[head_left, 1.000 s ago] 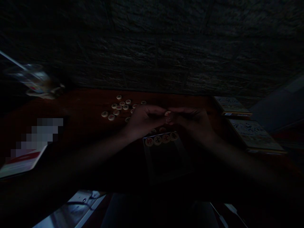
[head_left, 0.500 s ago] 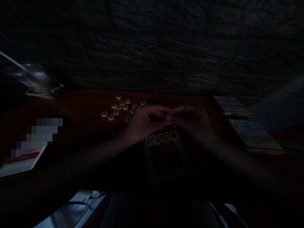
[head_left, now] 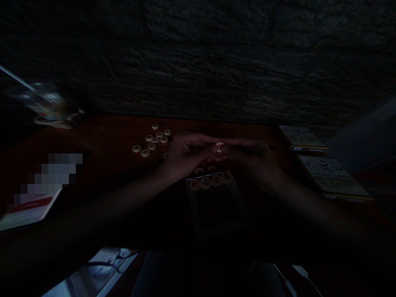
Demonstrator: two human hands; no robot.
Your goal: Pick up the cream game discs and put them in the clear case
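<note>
Between the fingertips of both hands is a round Chinese chess piece (head_left: 219,146) with a red mark, its face tilted toward me. My left hand (head_left: 190,154) pinches it from the left, my right hand (head_left: 249,154) from the right. Just below them lies a shallow dark box (head_left: 193,210) with a row of several chess pieces (head_left: 206,182) along its far side, some marked red, some black. Two more pieces (head_left: 199,170) show dimly between the box and my hands. Loose chess pieces (head_left: 155,140) lie scattered left of my left hand; some are hidden behind it.
Two flat patterned boxes (head_left: 334,175) lie on the reddish wooden table (head_left: 105,136) at the right. A clear cup with a straw (head_left: 49,103) stands at the far left, near a red and white card-like item (head_left: 34,210). A stone wall (head_left: 198,74) bounds the table's back.
The piece in my fingers has turned so its marked face shows. My fingers have shifted slightly, uncovering pieces behind the box's far edge.
</note>
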